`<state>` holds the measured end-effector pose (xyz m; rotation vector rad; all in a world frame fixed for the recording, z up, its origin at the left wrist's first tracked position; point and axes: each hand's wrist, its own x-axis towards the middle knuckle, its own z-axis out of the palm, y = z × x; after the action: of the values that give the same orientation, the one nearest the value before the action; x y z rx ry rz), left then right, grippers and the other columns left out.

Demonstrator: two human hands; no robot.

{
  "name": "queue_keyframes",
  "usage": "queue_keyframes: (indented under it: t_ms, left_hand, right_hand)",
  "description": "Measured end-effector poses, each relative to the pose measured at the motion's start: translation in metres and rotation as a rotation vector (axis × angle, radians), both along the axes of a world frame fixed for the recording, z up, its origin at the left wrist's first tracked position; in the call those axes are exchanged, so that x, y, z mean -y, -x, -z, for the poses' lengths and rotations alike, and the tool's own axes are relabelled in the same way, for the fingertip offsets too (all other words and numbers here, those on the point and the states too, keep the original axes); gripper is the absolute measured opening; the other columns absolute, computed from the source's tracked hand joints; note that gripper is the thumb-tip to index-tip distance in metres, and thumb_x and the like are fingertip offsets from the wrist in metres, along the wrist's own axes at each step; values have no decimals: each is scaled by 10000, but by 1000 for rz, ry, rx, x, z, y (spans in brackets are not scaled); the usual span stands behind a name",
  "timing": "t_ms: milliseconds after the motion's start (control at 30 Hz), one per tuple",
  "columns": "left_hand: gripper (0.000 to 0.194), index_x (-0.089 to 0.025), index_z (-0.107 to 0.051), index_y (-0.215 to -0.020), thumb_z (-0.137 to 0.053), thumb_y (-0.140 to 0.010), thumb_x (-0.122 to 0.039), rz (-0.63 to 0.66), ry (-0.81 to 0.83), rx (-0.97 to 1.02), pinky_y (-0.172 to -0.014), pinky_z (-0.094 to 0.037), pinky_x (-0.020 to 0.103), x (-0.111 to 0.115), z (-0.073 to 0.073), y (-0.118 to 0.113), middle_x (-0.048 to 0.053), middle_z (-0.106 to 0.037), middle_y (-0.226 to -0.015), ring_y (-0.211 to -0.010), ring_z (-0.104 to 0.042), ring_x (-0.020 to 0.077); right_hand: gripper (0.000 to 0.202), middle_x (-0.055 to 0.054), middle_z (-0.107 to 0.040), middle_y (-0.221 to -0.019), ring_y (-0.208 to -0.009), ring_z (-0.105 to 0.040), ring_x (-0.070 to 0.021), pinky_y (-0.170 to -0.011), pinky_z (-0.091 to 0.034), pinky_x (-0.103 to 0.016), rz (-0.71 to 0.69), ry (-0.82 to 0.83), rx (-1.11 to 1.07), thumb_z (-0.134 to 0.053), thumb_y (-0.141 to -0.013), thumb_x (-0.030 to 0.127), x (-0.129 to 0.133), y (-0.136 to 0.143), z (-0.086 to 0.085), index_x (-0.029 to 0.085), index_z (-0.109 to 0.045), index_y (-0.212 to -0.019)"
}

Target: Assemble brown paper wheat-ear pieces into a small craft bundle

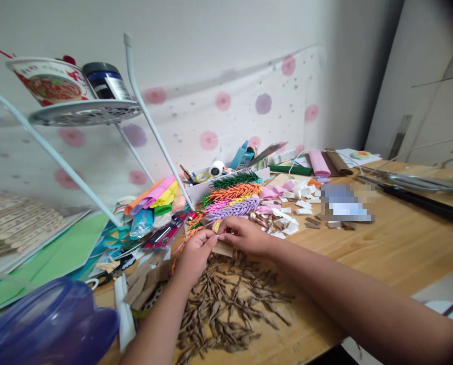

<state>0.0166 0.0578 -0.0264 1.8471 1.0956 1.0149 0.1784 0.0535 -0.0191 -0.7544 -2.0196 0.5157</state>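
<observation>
My left hand [199, 249] and my right hand [244, 235] meet over the table, thumbs and fingertips pinched together. Between and just below them shows a small brown paper piece [222, 248], gripped by both hands, its upper part hidden by the fingers. Close behind the fingertips is a small yellow thing [216, 226] that I cannot make out. Many twisted brown paper pieces [226, 304] lie spread beneath my wrists. Just beyond my hands rest braided paper stalks in purple [236, 209], orange [236, 191] and dark green [236, 179].
A white wire rack [85, 112] holding a paper noodle bowl [53, 83] and a dark jar [105, 81] rises at left. A blue plastic container [47, 324] sits front left. Paper scraps [281, 223] lie right of the stalks. Large scissors [420, 180] and a long black tool [424, 200] lie far right.
</observation>
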Motion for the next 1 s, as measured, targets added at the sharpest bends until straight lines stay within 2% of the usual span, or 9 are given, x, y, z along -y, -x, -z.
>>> queue_keyframes:
  t_ms: [167, 333, 633, 867, 1000]
  left_hand:
    - [270, -145, -543, -678, -454, -731, -393, -30, -1, -59, -556, -342, 217, 1, -2, 0, -19, -485, -594, -594, -450, 119]
    - [276, -143, -553, -690, -443, -734, -393, -51, -1, -105, -577, -353, 229, 0, -1, 2, -7, -510, -617, -631, -473, 136]
    - [220, -160, -512, -634, -449, -722, -351, -33, -8, -142, -528, -324, 207, 3, -5, -1, -42, -403, -546, -547, -394, 101]
    - [200, -169, -491, -622, -432, -732, -325, -115, -116, -182, -511, -323, 205, 10, -9, -4, -44, -399, -532, -523, -389, 99]
    - [191, -172, -481, -603, -425, -732, -301, -123, -147, -190, -516, -325, 204, 13, -10, -6, -42, -411, -537, -532, -398, 101]
  right_hand:
    - [66, -10, -544, -704, -650, -474, -92, -598, -377, -205, -6, 95, -52, -490, -738, 193, 0, 2, 0, 148, -510, -693]
    - [56, 0, -520, -694, -637, -454, -87, -588, -363, -198, 13, 81, -18, -480, -738, 192, 0, 3, 2, 150, -504, -710]
    - [37, 14, -519, -670, -610, -446, -78, -560, -348, -185, 94, 155, -47, -478, -719, 161, -4, 4, 5, 150, -512, -727]
    - [34, 27, -485, -604, -539, -410, -65, -497, -329, -175, 74, 215, -126, -485, -696, 167, -1, 6, 3, 144, -510, -702]
    - [29, 32, -481, -598, -530, -398, -57, -486, -316, -167, 77, 168, -126, -485, -670, 125, 2, 7, 2, 147, -504, -671]
